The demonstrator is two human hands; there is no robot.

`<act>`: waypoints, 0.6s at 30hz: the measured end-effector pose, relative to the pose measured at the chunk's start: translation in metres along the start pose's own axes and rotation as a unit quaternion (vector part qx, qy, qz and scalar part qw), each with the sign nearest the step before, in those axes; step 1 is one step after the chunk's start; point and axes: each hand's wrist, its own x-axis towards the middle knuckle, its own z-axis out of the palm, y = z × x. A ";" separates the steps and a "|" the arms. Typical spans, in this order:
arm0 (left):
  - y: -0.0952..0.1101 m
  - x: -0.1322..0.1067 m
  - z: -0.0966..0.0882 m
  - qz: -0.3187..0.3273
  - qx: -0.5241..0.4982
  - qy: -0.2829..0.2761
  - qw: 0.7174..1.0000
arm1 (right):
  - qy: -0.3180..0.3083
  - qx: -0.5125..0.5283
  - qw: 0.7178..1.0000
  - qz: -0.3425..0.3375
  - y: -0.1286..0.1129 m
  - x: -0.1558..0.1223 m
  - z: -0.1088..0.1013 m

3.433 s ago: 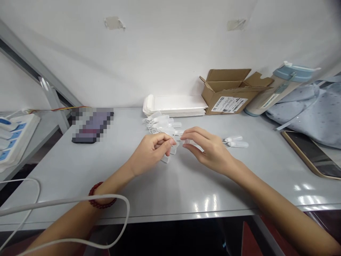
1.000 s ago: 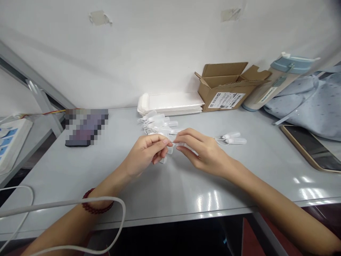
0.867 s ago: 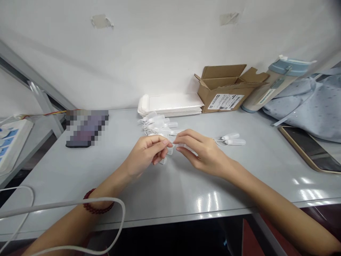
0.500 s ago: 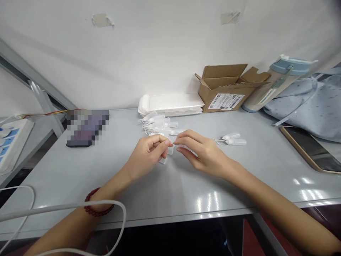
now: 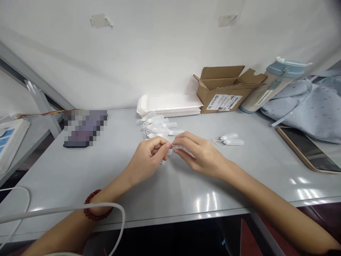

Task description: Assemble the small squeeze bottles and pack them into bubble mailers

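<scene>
My left hand (image 5: 149, 156) is closed, thumb against curled fingers, pinching the end of a thin cord. Facing it, the fingertips of my right hand (image 5: 205, 153) almost meet the left ones. Between the right thumb and fingers lies a small translucent bottle-shaped piece (image 5: 183, 148), partly hidden by them. Just beyond my hands is a pile of similar white bottle-shaped pieces (image 5: 159, 124) with cord loops, some covered by the left hand. Two more such pieces (image 5: 233, 142) lie to the right, their cords loosely looped.
White padded envelopes (image 5: 173, 103) are stacked against the wall beside an open cardboard box (image 5: 223, 99). A tumbler (image 5: 271, 85), a pale blue cloth bag (image 5: 303, 110) and a phone (image 5: 309, 149) stand at right. Another phone (image 5: 87, 128) rests left. A white cable (image 5: 66, 206) crosses the front left.
The view has shifted slightly. Both hands stay fingertip to fingertip, and the translucent piece in my right hand now shows more clearly between thumb and fingers.
</scene>
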 end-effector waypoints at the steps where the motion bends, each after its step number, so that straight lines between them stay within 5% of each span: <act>1: 0.001 0.000 -0.001 0.001 -0.005 0.005 1.000 | 0.007 -0.010 1.000 0.009 0.001 0.000 -0.001; 7: 0.004 0.002 -0.011 -0.001 -0.026 0.056 0.998 | 0.038 -0.064 0.997 0.033 0.012 -0.002 -0.004; 18: 0.008 -0.005 -0.006 0.004 -0.004 0.076 0.997 | 0.091 -0.078 0.992 -0.038 0.007 -0.002 0.004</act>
